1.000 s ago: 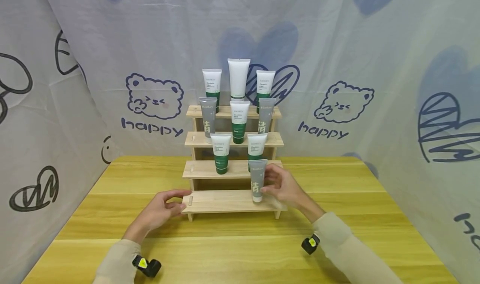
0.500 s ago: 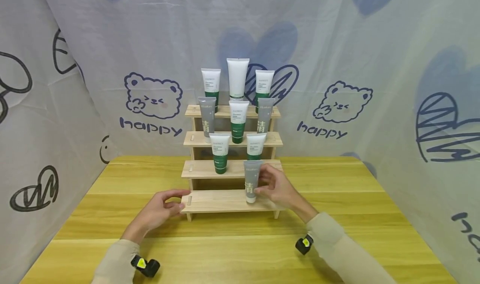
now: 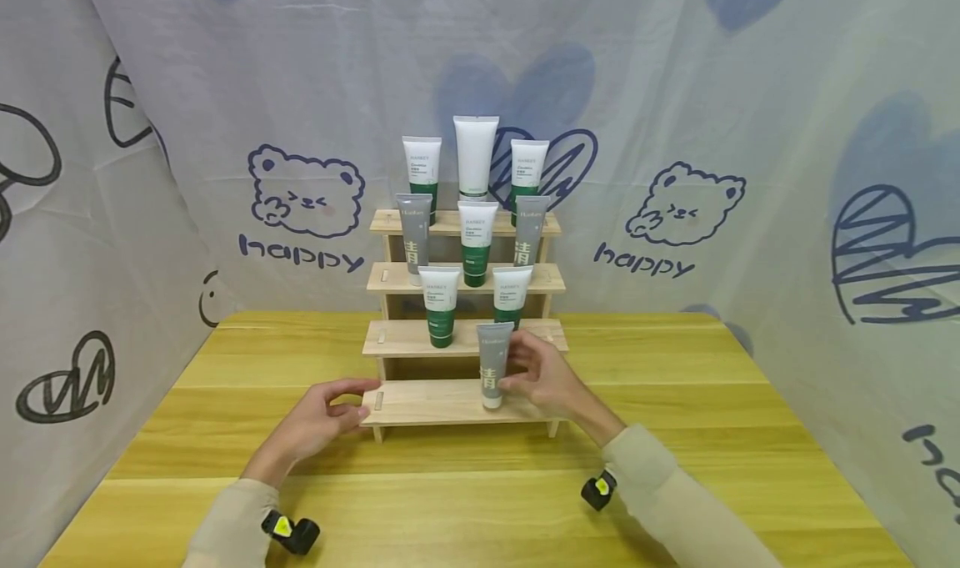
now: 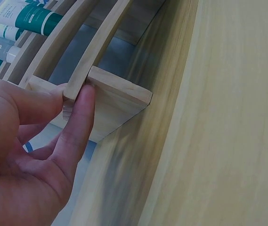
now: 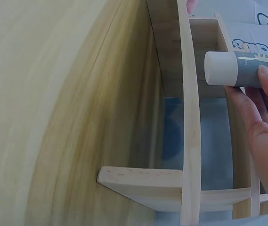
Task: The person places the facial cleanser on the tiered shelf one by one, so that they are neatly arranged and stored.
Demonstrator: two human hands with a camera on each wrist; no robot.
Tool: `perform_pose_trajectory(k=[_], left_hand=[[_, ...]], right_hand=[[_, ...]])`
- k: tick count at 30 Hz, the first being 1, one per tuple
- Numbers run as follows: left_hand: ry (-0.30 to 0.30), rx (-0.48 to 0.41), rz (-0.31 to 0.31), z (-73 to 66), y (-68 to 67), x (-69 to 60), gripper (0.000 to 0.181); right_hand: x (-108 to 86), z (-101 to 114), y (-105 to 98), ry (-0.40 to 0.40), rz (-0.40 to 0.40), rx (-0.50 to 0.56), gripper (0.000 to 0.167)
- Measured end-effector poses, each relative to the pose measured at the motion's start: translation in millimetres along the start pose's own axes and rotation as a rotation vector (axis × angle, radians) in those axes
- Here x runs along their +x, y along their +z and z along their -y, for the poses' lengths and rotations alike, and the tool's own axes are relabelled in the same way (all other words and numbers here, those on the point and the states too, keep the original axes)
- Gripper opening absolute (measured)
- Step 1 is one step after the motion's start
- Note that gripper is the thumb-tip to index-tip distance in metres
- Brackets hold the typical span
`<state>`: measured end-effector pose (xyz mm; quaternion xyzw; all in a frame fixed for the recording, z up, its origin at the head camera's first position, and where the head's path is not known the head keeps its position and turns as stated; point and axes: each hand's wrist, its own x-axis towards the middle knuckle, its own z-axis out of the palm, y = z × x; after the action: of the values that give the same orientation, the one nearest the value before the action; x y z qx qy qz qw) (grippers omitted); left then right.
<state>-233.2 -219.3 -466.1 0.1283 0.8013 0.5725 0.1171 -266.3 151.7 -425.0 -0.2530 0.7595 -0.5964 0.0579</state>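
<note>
My right hand (image 3: 546,378) pinches a grey squeeze tube (image 3: 492,366) between thumb and fingers. The tube stands cap-down over the right-of-middle part of the lowest shelf (image 3: 427,403). In the right wrist view, a narrow gap shows between the white cap (image 5: 221,68) and the shelf edge (image 5: 190,117). My left hand (image 3: 318,418) is at the left end of the stepped wooden stand (image 3: 386,339). Its thumb and a finger pinch the shelf's end, plainly seen in the left wrist view (image 4: 44,136). Directly behind the grey tube is a white-and-green tube (image 3: 512,293), its lower part hidden.
Another white-and-green tube (image 3: 440,305) shares the second step. Higher up stand two grey tubes around a white-and-green one (image 3: 476,247), then a tall white tube (image 3: 476,159) between two smaller ones. A yellowish wooden table (image 3: 450,501) lies beneath; a printed cloth (image 3: 300,67) hangs behind.
My right hand has moved the grey tube leftward along the lowest shelf, from near its right end toward the middle. The left hand keeps its place on the stand.
</note>
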Motion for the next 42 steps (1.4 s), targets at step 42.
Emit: perform_pose_trajectory(k=[42], left_hand=[[0.002, 0.001, 0.001, -0.4, 0.5, -1.4, 0.049]], right_hand=[[2.7, -10, 18, -0.037, 0.012, -0.007, 0.057]])
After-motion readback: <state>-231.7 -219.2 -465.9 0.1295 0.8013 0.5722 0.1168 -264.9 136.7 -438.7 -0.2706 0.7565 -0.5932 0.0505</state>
